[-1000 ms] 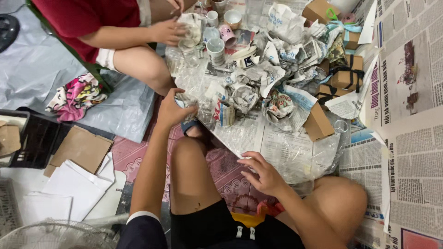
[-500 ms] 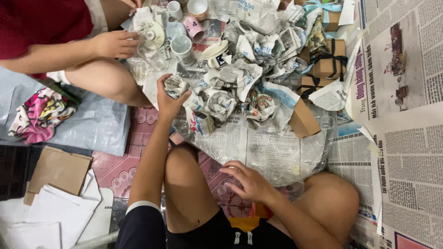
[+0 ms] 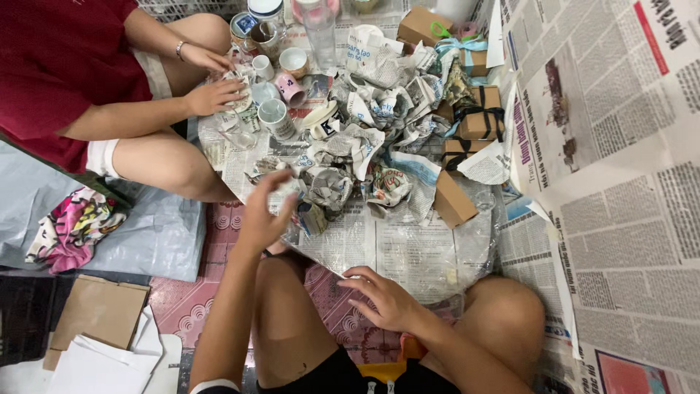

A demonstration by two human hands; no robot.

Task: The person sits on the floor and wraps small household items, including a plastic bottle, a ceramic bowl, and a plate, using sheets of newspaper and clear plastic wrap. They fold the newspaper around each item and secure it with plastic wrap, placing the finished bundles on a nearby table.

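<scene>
One crumpled newspaper bundle (image 3: pixel 286 184) in left hand (image 3: pixel 261 219), right hand (image 3: pixel 386 299) apart

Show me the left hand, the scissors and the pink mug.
left hand (image 3: pixel 261 219), head view, back of the hand
scissors (image 3: pixel 440 30), head view, green handle loops
pink mug (image 3: pixel 292 90), head view, its side wall
</scene>
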